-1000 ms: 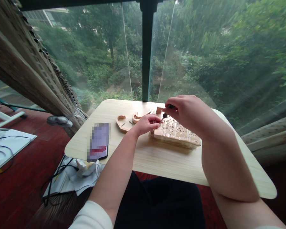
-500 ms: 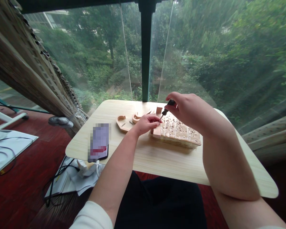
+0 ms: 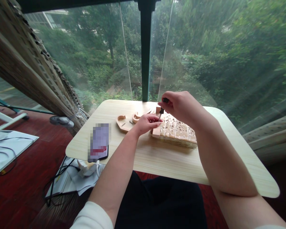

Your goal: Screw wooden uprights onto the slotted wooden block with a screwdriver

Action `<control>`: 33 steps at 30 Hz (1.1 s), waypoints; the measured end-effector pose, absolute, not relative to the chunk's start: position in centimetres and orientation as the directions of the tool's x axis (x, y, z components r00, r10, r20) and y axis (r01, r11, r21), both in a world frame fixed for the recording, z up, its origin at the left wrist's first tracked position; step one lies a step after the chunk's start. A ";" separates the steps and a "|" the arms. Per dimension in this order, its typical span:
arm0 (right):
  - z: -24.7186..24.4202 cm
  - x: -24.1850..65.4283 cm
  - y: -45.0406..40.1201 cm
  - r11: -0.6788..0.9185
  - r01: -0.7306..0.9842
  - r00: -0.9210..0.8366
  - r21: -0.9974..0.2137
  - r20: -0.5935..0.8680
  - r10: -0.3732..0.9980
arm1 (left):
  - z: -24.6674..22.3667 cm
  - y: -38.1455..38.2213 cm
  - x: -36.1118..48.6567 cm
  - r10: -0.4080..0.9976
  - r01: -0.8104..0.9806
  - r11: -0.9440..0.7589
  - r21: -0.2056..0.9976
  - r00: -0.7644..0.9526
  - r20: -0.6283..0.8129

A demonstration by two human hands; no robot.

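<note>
In the head view, my right hand (image 3: 175, 103) is closed round the black handle of a screwdriver (image 3: 161, 111), whose shaft points down, nearly upright. At its tip the fingers of my left hand (image 3: 147, 123) are drawn together over a pale wooden piece (image 3: 156, 132). What they pinch there is hidden. The wooden piece lies at the left end of a block-shaped package (image 3: 177, 133) in clear wrap, its top dotted with dark spots. Left of my left hand are a curved wooden part (image 3: 121, 124), a ring-shaped wooden part (image 3: 134, 117) and small screws (image 3: 130, 121).
All this is on a light wooden table (image 3: 166, 159) with rounded corners. A phone (image 3: 98, 143) lies near its left front edge. Below are papers (image 3: 85, 181) and cables on the red floor (image 3: 19, 190). A curtain (image 3: 43, 63) hangs at left, before the windows.
My right hand has moved slightly left, and the screwdriver now stands more upright. My left hand has stayed nearly in place.
</note>
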State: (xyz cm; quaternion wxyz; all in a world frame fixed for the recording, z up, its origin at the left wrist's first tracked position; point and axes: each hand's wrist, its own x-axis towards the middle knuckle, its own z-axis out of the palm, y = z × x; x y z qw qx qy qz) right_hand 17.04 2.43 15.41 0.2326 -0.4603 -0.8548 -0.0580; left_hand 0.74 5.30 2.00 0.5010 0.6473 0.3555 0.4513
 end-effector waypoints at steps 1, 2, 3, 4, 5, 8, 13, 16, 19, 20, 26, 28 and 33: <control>15.3 16.9 2.5 0.582 0.804 -0.474 -0.122 0.460 0.751 | 2.0 5.3 0.7 0.912 0.008 -0.245 0.969 0.340 0.228; 15.2 16.8 2.6 0.591 0.796 -0.476 -0.130 0.468 0.744 | 2.0 5.3 0.7 0.913 0.008 -0.244 0.970 0.340 0.227; 15.1 16.8 2.7 0.598 0.790 -0.476 -0.138 0.476 0.739 | 2.0 5.3 0.8 0.913 0.006 -0.240 0.971 0.340 0.224; 15.1 16.8 2.8 0.600 0.787 -0.473 -0.144 0.483 0.737 | 2.0 5.3 0.8 0.914 0.003 -0.235 0.972 0.341 0.220; 15.0 16.8 2.9 0.598 0.788 -0.466 -0.150 0.488 0.738 | 2.0 5.3 0.8 0.914 -0.001 -0.230 0.973 0.343 0.216; 15.1 17.3 3.0 0.594 0.788 -0.461 -0.162 0.485 0.743 | 1.9 5.4 0.9 0.911 -0.013 -0.231 0.973 0.347 0.221; 15.7 18.3 2.8 0.665 0.729 -0.533 -0.164 0.474 0.701 | 1.8 5.4 0.8 0.905 0.000 -0.275 0.962 0.338 0.259; 15.6 18.1 3.1 0.624 0.767 -0.485 -0.152 0.499 0.718 | 1.9 5.4 0.7 0.905 0.001 -0.272 0.962 0.341 0.255; 15.1 17.4 3.4 0.580 0.803 -0.433 -0.135 0.537 0.724 | 1.9 5.5 0.8 0.904 -0.009 -0.259 0.966 0.350 0.245; 14.9 17.2 3.5 0.584 0.801 -0.431 -0.133 0.550 0.716 | 1.8 5.5 0.8 0.904 -0.013 -0.254 0.967 0.352 0.242; 15.0 17.3 3.0 0.684 0.712 -0.528 -0.156 0.523 0.669 | 1.8 5.5 0.8 0.915 -0.012 -0.224 0.975 0.342 0.214; 15.3 17.6 2.8 0.682 0.717 -0.543 -0.147 0.496 0.677 | 1.8 5.5 0.8 0.916 0.000 -0.220 0.975 0.343 0.207; 15.4 17.6 3.0 0.529 0.841 -0.408 -0.113 0.508 0.758 | 1.7 5.4 0.8 0.923 0.019 -0.209 0.978 0.334 0.191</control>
